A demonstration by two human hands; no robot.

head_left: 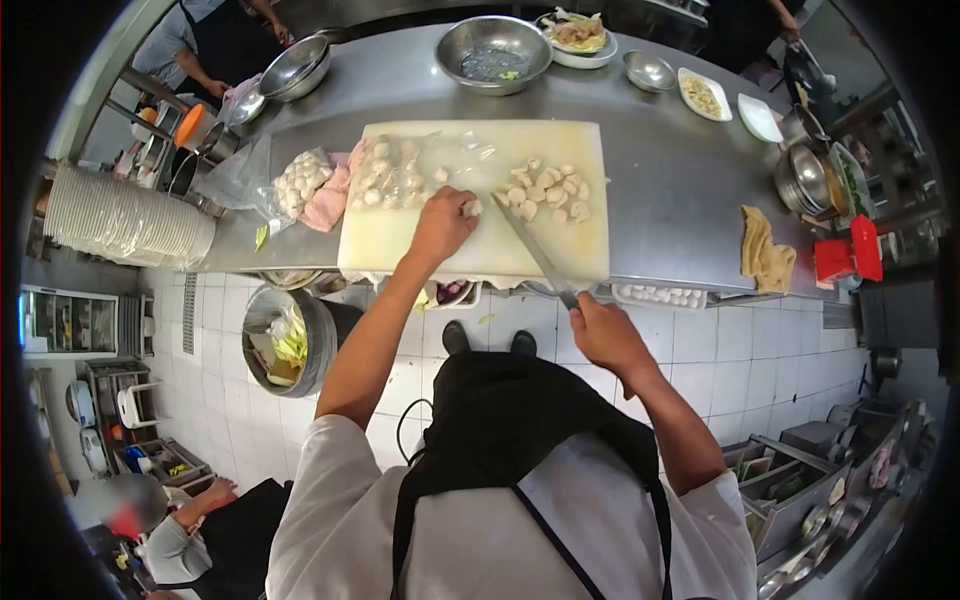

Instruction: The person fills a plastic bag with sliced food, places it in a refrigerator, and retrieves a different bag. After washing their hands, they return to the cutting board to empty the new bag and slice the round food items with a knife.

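My left hand [443,222] is closed on a small whitish ball [472,208] at the middle of the cutting board [470,250]; its exact kind I cannot tell. In my right hand [608,340] is the handle of a long kitchen knife [532,243]. The blade slants up and left across the board, its tip close to a group of cut whitish pieces [545,188]. Left of my left hand, a clear plastic bag [395,172] of similar balls lies on the board. One loose ball [441,174] rests just above my fingers.
Behind the board stands a large steel bowl [493,58]. Another bag of white balls [302,182] and a pink cloth [328,205] lie at the left. A tan cloth [766,252] sits at the right. Below the counter is a scrap bin [262,355]. Other people work nearby.
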